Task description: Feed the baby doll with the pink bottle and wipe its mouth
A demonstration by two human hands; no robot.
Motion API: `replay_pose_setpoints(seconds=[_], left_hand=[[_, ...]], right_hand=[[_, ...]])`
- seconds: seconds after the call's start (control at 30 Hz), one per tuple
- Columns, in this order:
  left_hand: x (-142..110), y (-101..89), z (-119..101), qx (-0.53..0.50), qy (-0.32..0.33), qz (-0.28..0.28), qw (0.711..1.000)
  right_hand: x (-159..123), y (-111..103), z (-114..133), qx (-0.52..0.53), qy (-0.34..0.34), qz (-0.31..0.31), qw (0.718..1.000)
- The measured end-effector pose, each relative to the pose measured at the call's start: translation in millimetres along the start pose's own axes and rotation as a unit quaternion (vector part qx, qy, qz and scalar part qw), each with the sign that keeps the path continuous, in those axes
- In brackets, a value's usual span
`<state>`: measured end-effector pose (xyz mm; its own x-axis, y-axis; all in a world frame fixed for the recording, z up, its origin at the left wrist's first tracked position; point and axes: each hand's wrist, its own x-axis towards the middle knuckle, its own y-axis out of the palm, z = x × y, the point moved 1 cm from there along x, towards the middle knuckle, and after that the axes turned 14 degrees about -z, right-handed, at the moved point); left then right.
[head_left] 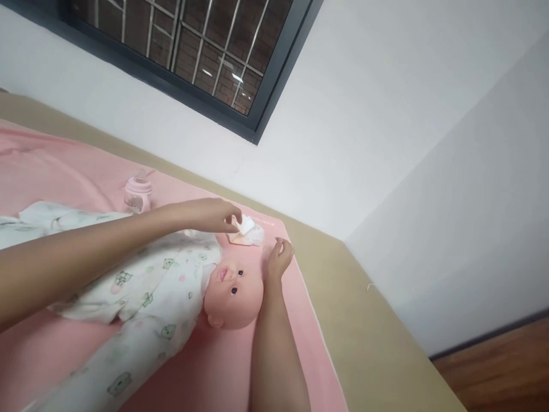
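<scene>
White tissue (246, 224), soft and crumpled, sits at the mouth of a small printed packet (253, 236) beyond the doll's head, near the corner of the pink cloth (214, 366). Left hand (225, 216) reaches across from the left; thumb and forefinger pinch the tissue. Right hand (281, 260) is to the right of the packet, apart from it, fingers curled and thumb near forefinger; cannot tell whether anything is between them. Right forearm lies just beside the doll (234, 294), contact unclear. Doll on its back, eyes open, dressed in a white suit (171, 280) with green and pink animal print. Pink bottle (138, 193) upright on the cloth, beyond the left forearm. Cloth covers part of a tan surface (355, 309). Outer surroundings: white wall (377, 114), dark-framed window (189, 51) with metal bars, brick behind.
</scene>
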<state>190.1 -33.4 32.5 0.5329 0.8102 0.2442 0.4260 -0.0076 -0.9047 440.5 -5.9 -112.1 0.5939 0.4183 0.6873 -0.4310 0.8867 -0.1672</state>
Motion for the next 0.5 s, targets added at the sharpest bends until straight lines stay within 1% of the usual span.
replay_pose_setpoints(seconds=[0.07, 0.13, 0.2, 0.3, 0.4, 0.47, 0.5], left_hand=[[15.5, 15.1, -15.3, -0.013, 0.023, 0.057, 0.998], [30.2, 32.1, -24.4, -0.031, 0.033, 0.108, 0.993], [42.5, 50.5, -28.2, -0.055, 0.031, 0.166, 0.984], [55.0, 75.5, -27.8, -0.095, 0.016, 0.252, 0.963], [61.6, 91.7, -25.4, -0.12, 0.008, 0.304, 0.945], [63.6, 97.9, -24.5, -0.129, 0.008, 0.316, 0.94], [63.9, 100.3, -24.4, -0.132, 0.008, 0.313, 0.941]], right_hand=[[-2.1, 0.3, 4.0, 0.015, -0.037, 0.007, 0.999], [-4.7, 2.9, 6.3, 0.025, -0.061, 0.023, 0.998], [-7.5, 7.2, 8.1, 0.03, -0.074, 0.051, 0.996], [-12.4, 14.4, 12.3, 0.022, -0.073, 0.102, 0.992], [-17.8, 19.9, 17.5, 0.004, -0.067, 0.138, 0.988], [-21.5, 22.3, 20.1, -0.008, -0.072, 0.163, 0.984], [-23.2, 23.2, 21.0, -0.013, -0.076, 0.177, 0.981]])
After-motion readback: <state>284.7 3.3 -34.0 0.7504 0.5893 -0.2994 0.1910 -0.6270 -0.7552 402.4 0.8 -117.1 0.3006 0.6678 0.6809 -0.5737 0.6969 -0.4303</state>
